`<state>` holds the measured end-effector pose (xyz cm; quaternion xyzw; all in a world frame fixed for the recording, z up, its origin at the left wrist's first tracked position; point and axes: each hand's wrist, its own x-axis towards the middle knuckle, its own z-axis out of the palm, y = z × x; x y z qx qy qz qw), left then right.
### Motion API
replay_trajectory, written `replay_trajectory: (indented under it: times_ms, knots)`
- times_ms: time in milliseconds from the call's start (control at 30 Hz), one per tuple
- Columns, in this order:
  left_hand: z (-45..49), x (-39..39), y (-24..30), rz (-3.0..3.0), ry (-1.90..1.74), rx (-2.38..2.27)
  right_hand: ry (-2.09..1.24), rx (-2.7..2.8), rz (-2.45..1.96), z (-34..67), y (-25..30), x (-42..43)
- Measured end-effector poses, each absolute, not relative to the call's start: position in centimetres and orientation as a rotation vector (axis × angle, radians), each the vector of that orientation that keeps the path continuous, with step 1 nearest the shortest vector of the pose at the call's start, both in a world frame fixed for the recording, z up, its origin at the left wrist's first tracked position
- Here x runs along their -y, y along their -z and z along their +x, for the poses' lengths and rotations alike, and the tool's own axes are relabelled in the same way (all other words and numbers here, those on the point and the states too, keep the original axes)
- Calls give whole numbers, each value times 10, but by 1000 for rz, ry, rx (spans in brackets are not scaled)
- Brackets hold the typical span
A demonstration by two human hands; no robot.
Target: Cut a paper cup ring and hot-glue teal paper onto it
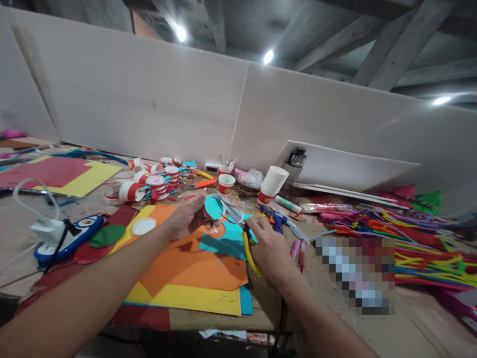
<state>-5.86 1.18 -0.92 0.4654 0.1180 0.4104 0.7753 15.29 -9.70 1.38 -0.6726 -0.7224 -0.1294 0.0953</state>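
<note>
My left hand (186, 217) is closed on a turquoise paper disc (213, 206) with a pale rim along its lower edge; whether a cup piece lies behind it I cannot tell. My right hand (271, 249) grips scissors with yellow handles (250, 252), and their metal blades (231, 210) are apart at the disc's right edge. Beneath both hands lie a turquoise paper sheet (221, 244), orange sheets (194, 273) and yellow sheets (186, 297). A white round lid-like disc (144, 226) rests on the sheets beside my left forearm.
A red paper cup (226, 184) stands beyond my hands, with a cup stack (274, 184) to its right. Cut cup pieces (156, 184) crowd the back left. A blue power strip (80, 233), glue gun (278, 221) and coloured pipe cleaners (428, 258) lie around.
</note>
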Motion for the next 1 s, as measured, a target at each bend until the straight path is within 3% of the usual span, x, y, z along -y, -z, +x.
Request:
replay_trajectory:
  times_ms: [1000]
  knots:
    - [-58,-7,0,997,-840,-270,314,2143,-2029,152,-15,99]
